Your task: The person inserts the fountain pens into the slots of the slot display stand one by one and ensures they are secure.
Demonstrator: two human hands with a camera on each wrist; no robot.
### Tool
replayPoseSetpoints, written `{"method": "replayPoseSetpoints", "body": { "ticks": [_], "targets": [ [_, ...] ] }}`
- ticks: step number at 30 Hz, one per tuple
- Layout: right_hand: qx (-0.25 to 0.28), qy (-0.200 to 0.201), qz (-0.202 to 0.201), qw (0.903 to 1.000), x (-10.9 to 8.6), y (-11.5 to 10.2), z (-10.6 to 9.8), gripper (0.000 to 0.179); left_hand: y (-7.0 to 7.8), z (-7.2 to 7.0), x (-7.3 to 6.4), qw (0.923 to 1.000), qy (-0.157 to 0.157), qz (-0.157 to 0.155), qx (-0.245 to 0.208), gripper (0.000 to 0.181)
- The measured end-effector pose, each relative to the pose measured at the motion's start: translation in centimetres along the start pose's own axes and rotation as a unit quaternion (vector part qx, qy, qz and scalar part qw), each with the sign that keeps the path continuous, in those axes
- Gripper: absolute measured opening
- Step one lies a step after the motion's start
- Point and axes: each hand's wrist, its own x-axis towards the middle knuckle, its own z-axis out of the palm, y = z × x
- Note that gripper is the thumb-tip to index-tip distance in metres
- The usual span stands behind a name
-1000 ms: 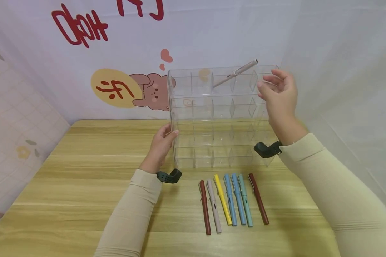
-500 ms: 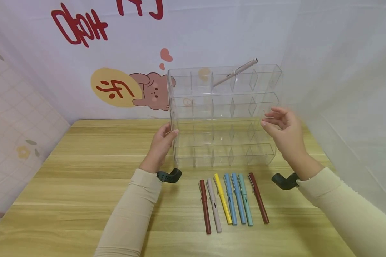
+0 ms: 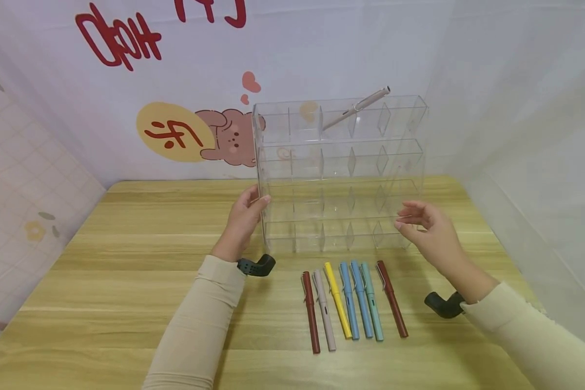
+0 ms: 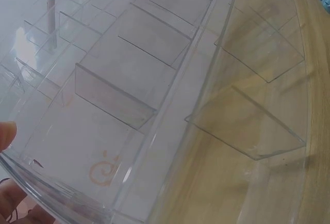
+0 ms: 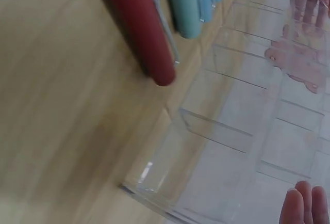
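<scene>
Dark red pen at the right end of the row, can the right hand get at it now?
Probably yes: the right hand holds nothing, and nothing shows between it and the dark red pen, which lies apart from the teal pen.

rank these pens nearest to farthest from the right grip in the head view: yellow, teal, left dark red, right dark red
From the right grip:
1. right dark red pen, at the right end of the row
2. teal pen, next one to its left
3. yellow pen, left of the blue pens
4. left dark red pen, at the left end
</scene>
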Motion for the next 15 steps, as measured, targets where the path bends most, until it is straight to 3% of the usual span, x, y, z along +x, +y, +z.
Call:
{"method": "replayPoseSetpoints", "body": {
  "ticks": [15],
  "targets": [
    [-0.033, -0.109, 0.03, 0.9931, -1.9, 2.1, 1.4, 0.039, -0.1, 0.1, 0.1, 1.0, 0.0, 0.0, -0.006, 0.055]
  ]
}}
